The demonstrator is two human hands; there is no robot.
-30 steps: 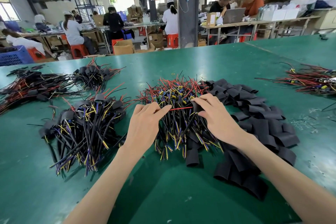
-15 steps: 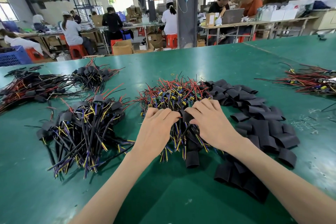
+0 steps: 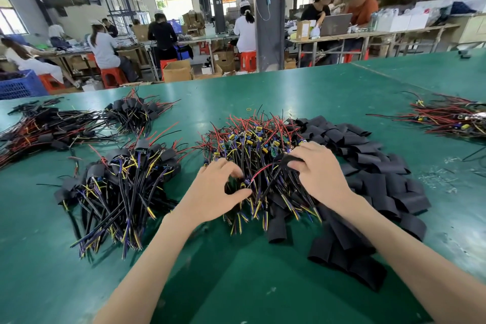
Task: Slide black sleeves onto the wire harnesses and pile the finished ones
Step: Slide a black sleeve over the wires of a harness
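Mid-threading, by the look of it. Pinched in the right grip [image 3: 318, 173], between thumb and fingertips: a short flat black tube sleeve [image 3: 289, 158], held just above the middle tangle of unsleeved red, black, yellow and purple wire harnesses [image 3: 252, 144]. Pinched in the left grip [image 3: 218, 189], thumb against curled forefinger: the gathered end of one harness, with a thin red wire [image 3: 263, 170] arcing from there to the sleeve's mouth. No telling from here about the other leads, inside the sleeve or not.

Squeeze the sleeve by its creased edges to open the mouth round instead of flat. Bunch every lead of the one harness into a single tight bundle before feeding, tips level, none straying outside. Lift the harness clear of the tangle first, to avoid dragging neighbours along. Hold the bundle taut with the left and draw the sleeve along it with the right, smoothly, without kinking the thin leads. Stop at the component end, matching the sleeved ones.

Then lay it on the heap of finished black-sleeved harnesses [image 3: 118, 184] at the left of the green bench [image 3: 236, 284]. Reach for the next from the loose black sleeve heap [image 3: 368, 166] at the right.
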